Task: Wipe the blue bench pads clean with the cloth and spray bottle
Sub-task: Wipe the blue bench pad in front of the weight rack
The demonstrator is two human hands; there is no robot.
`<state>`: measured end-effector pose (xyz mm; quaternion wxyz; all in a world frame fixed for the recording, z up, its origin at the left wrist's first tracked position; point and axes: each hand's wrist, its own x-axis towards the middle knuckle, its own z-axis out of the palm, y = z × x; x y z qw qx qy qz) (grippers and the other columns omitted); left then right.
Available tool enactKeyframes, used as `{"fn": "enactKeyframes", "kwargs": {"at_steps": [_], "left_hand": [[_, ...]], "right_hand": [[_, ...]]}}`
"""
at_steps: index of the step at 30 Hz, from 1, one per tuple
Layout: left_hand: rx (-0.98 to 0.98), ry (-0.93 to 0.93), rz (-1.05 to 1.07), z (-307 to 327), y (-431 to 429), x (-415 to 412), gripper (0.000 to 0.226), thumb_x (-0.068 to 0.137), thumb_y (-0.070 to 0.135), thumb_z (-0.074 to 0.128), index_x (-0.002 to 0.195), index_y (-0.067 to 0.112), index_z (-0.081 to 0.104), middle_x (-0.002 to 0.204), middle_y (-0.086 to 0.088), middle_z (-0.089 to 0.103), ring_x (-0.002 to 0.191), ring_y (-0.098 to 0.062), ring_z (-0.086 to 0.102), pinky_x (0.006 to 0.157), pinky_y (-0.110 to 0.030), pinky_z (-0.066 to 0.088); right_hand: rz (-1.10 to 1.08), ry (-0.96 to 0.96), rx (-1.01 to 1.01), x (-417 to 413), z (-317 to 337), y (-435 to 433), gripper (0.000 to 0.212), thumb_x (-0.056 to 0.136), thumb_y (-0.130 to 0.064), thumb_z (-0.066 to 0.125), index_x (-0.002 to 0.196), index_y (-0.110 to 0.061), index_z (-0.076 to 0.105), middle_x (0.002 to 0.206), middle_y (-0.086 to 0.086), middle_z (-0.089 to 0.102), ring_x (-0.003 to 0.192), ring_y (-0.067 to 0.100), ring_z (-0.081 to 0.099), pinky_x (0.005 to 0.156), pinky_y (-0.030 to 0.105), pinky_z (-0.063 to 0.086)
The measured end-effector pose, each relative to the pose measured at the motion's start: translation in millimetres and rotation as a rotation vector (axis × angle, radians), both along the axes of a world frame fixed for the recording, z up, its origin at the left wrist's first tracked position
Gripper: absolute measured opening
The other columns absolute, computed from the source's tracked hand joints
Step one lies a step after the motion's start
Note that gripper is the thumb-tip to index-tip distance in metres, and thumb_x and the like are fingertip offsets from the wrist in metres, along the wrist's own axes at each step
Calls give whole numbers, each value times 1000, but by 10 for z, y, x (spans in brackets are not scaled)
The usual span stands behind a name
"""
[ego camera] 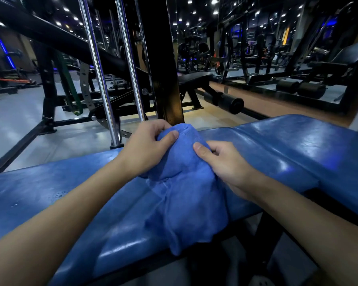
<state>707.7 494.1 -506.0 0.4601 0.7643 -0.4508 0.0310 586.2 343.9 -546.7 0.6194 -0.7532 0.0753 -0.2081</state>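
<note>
- We see both forearms enter from the lower corners and converge at the centre of the view, above the blue pads (298,145).
- The left hand (147,147) has its back turned toward us. Its thumb lies across the upper part of the cloth (186,195), and its fingers curl round the far side of the fabric. We read this as a closed grasp on the cloth.
- The right hand (225,162) meets the cloth from the opposite side. Its thumb points up and inward and presses on the fabric. Its fingers curl beneath, with the tips hidden. We read this too as a grasp on the cloth.
- The two thumbs sit near each other but apart, with a bunched ridge of cloth between them.
- The cloth is blue and gathered into a rounded bundle between the hands. Its lower part hangs loose and drapes over the near pad. We cannot tell whether the bundle itself touches the pads.
- The pads are glossy and run across the view from left to right. A few droplets (58,195) sit on the left section.
- Beyond the pads, a black post (161,58) and two chrome rods (99,69) rise from the grey floor (15,120).
</note>
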Motion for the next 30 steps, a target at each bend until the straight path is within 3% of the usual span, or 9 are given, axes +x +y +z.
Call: {"fn": "enactKeyframes", "kwargs": {"at_steps": [2, 6, 10, 12, 14, 16, 19, 23, 30], "left_hand": [[29, -56, 51, 20, -86, 43, 23, 96, 27, 61, 74, 19, 61, 65, 2, 59, 58, -3, 47, 58, -30, 41], [26, 26, 125, 11, -178, 115, 22, 97, 23, 60, 78, 14, 65, 66, 5, 58, 59, -5, 49, 58, -27, 40], [-55, 312, 128, 120, -171, 104, 23, 93, 35, 68, 92, 12, 72, 72, -1, 67, 62, -14, 60, 55, -23, 49], [89, 430, 76, 167, -125, 130, 43, 76, 52, 81, 101, 18, 70, 81, -5, 72, 66, -19, 68, 63, -32, 57], [211, 468, 45, 151, -61, 150, 59, 59, 47, 93, 106, 21, 68, 93, -11, 76, 79, -26, 74, 76, -45, 62], [144, 545, 23, 156, -23, 135, 73, 50, 36, 92, 116, 21, 64, 102, -18, 73, 83, -30, 74, 74, -48, 62], [79, 463, 53, 299, -9, 125, 85, 49, 32, 94, 126, 25, 59, 100, -15, 72, 77, -26, 74, 64, -40, 61], [93, 365, 7, 552, 17, 120, 67, 67, 18, 89, 126, 25, 58, 86, -9, 75, 70, -20, 72, 59, -34, 59], [197, 387, 12, 347, 218, 235, 92, 48, 27, 100, 128, 23, 56, 95, -18, 74, 86, -35, 73, 79, -43, 61]], "right_hand": [[-3, 10, 13, -8, 53, 12, 80, 79, -58, 63, 99, 18, 50, 87, 8, 56, 80, 22, 51, 72, 41, 42], [98, 150, 59, -29, 58, -53, 38, 97, -29, 62, 111, 6, 65, 107, 17, 73, 99, 27, 71, 88, 43, 58], [-20, 102, 89, 47, 76, -38, 62, 91, -42, 66, 100, 18, 55, 91, 24, 65, 79, 27, 56, 71, 47, 47], [-55, 100, 118, 82, 85, -34, 72, 82, -52, 66, 96, 17, 54, 90, 26, 64, 81, 24, 50, 68, 48, 42], [-26, 109, 164, 65, 111, -36, 62, 94, -42, 62, 107, 19, 55, 108, 35, 65, 82, 27, 59, 77, 56, 52], [25, 120, 168, 41, 130, -82, 46, 100, -30, 57, 110, 14, 62, 109, 28, 69, 89, 29, 68, 87, 49, 55], [124, 97, 210, 45, 182, -108, 37, 98, -26, 59, 114, 6, 66, 110, 19, 72, 102, 30, 70, 90, 44, 57], [187, 1, 319, 130, 322, -121, 33, 94, -21, 61, 120, -1, 63, 114, 14, 72, 107, 28, 69, 86, 36, 57], [64, -76, 388, 220, 435, -172, 25, 99, -14, 57, 114, 4, 65, 109, 17, 73, 96, 24, 72, 76, 33, 59]]}}
